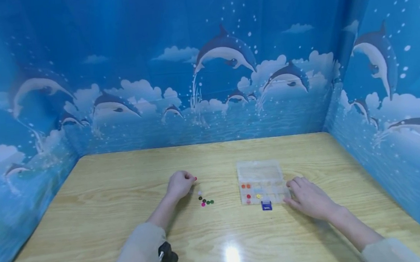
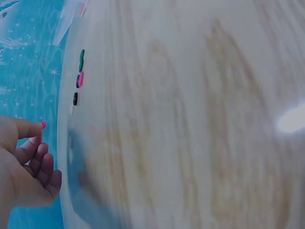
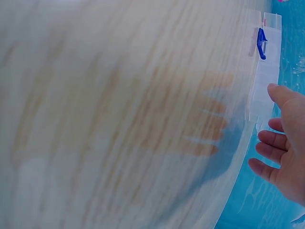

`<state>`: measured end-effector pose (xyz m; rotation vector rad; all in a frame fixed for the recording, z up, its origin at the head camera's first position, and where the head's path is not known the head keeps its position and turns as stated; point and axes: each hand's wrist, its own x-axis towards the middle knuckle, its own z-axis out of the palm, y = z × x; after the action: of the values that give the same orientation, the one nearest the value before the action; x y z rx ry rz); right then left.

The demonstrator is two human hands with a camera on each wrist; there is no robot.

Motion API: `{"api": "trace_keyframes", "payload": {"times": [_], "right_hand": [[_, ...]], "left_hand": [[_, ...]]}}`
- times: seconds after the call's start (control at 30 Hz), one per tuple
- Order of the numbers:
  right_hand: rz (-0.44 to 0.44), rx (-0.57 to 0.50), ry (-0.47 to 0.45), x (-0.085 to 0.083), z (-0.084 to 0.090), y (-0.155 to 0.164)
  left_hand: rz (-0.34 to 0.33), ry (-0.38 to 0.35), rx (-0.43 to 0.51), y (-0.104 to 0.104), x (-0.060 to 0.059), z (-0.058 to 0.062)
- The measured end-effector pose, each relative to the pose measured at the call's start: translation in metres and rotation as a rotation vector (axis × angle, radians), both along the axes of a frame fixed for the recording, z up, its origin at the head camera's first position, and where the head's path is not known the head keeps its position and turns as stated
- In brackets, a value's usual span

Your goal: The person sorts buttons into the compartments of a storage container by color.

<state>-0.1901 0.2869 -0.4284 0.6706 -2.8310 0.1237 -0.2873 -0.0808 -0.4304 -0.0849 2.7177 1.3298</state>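
My left hand (image 1: 180,184) is over the left-middle of the table. It pinches a small pinkish-red button (image 2: 43,124) between thumb and forefinger. Just right of that hand lie loose buttons: a white one, dark ones (image 1: 200,198), a pink one (image 1: 203,204) and green ones (image 1: 212,201). A clear plastic box (image 1: 244,194) with compartments stands farther right, its lid (image 1: 259,171) laid back. Orange, red and yellow buttons (image 1: 258,196) sit in some compartments. My right hand (image 1: 310,198) rests at the box's right end, thumb at its near corner, fingers loosely bent.
A blue latch (image 1: 266,205) sticks out from the box's front edge. The wooden table (image 1: 98,202) ends at a blue dolphin-print curtain (image 1: 136,126) behind and on both sides. A black device (image 1: 167,256) is strapped at the left sleeve.
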Motion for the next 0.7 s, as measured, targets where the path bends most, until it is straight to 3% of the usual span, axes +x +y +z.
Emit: {"api": "trace_keyframes", "payload": {"times": [0.13,0.3,0.43,0.7], "right_hand": [[0.003,0.006,0.007,0.0,0.001,0.001],[0.0,0.016,0.011,0.001,0.002,0.0],[-0.021,0.031,0.012,0.002,0.003,-0.001],[-0.022,0.082,0.058,0.002,-0.001,0.0]], "left_hand": [[0.004,-0.029,0.075,0.008,0.003,0.008],[-0.025,-0.031,0.094,0.019,0.003,0.015],[-0.086,0.0,0.1,0.028,0.004,0.018],[-0.241,0.061,0.126,0.054,0.021,0.026]]}}
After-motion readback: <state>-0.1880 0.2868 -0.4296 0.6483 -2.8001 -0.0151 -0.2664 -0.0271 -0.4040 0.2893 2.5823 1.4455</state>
